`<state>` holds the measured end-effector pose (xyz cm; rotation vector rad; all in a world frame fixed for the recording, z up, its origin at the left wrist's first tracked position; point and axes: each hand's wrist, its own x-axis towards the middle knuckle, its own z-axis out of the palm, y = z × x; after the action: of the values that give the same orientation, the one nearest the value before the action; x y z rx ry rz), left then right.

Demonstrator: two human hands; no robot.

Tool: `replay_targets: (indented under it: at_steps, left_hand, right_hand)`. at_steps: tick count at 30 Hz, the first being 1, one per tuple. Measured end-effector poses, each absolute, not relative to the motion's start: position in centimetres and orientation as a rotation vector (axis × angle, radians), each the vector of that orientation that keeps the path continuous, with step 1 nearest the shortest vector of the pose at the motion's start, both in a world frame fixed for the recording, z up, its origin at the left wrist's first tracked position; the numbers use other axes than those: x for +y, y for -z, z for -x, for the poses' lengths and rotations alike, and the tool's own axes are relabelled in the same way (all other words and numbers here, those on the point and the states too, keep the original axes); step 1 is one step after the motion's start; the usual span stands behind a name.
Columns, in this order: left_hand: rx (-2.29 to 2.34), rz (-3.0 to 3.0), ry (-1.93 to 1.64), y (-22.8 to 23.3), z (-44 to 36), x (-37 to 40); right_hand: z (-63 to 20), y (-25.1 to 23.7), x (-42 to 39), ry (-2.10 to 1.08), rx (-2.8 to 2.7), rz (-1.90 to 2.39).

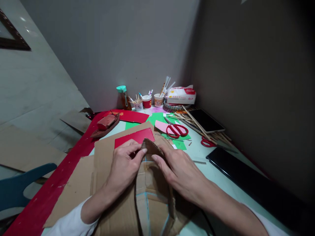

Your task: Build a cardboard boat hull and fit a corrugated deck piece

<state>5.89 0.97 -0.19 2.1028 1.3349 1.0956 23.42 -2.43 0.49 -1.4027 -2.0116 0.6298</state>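
In front of me is a long folded piece of cardboard (157, 186) with light blue lines drawn on it and raised sides. Its far end is bent up into a point. My left hand (126, 162) pinches the left edge of that end between thumb and fingers. On the other side, my right hand (178, 167) grips the right edge, its thumb on the inner face and its fingers mostly hidden behind. Beneath lies a larger flat cardboard sheet (104, 160), with a red card (134, 136) just beyond my left hand.
Red-handled scissors (177, 130) lie on green and pink paper. To the right are a tablet (206, 120), wooden sticks (194, 121) and a long black object (241, 177). Cups (147, 102), a bottle (124, 98) and a tissue pack (181, 95) stand at the back. A small reddish boat-shaped model (105, 126) sits left.
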Motion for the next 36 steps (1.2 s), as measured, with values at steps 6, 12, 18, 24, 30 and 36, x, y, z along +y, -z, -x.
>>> replay_targets:
  at_steps: [6,12,18,24,30,36]
  left_hand:
    - [1.262,-2.253,-0.960,-0.1,-6.2,0.3]
    - [1.226,-2.315,-0.942,-0.2,-6.9,-0.4]
    - [1.199,-2.304,-0.911,0.0,-6.5,-0.4]
    - [1.174,-2.246,-0.867,0.4,-6.4,-0.4]
    - [1.169,-2.322,-0.906,1.1,-6.8,-0.4]
    - [1.132,-2.249,-0.779,0.3,-6.0,-0.5]
  right_hand:
    - [-23.8,-0.5,-1.9,-0.543,-1.930,1.272]
    - [-23.6,0.1,-1.7,-0.571,-1.929,1.229]
    - [-23.8,0.6,-1.3,-0.686,-1.929,1.123]
    - [-23.7,1.1,-1.4,-0.655,-1.890,1.055]
    - [-23.7,1.0,-1.5,-0.617,-1.888,1.048]
    - [-24.0,0.7,-1.2,-0.668,-1.781,1.112]
